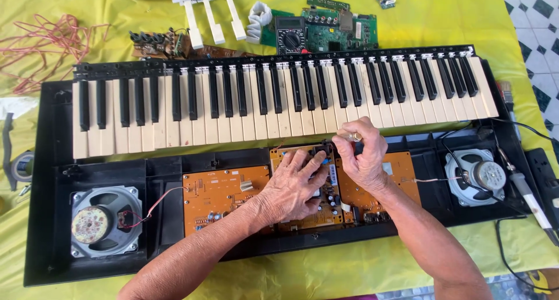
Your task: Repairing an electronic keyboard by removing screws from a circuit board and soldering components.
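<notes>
A small metal-tipped part (353,136) is pinched between the fingertips of the right hand (361,154), just above the middle circuit board (314,215); what the part is cannot be made out. It is held at the near edge of the key row (279,102), slightly right of the scene's centre, its long axis running roughly left to right. The left hand (294,186) is laid flat on the middle circuit board, fingers spread and grasping nothing, fingertips touching the components just left of the right hand. The right hand is the nearer to the part.

The boards sit inside the opened black keyboard case (52,178). Within the case are also held an orange board (224,189) to the left and a speaker at each end: left speaker (105,221), right speaker (474,175). Beyond the case, on the yellow cloth (431,15), lie loose white keys (212,15), a multimeter (290,35) and a green board (340,29). A soldering iron (527,192) lies at the right.
</notes>
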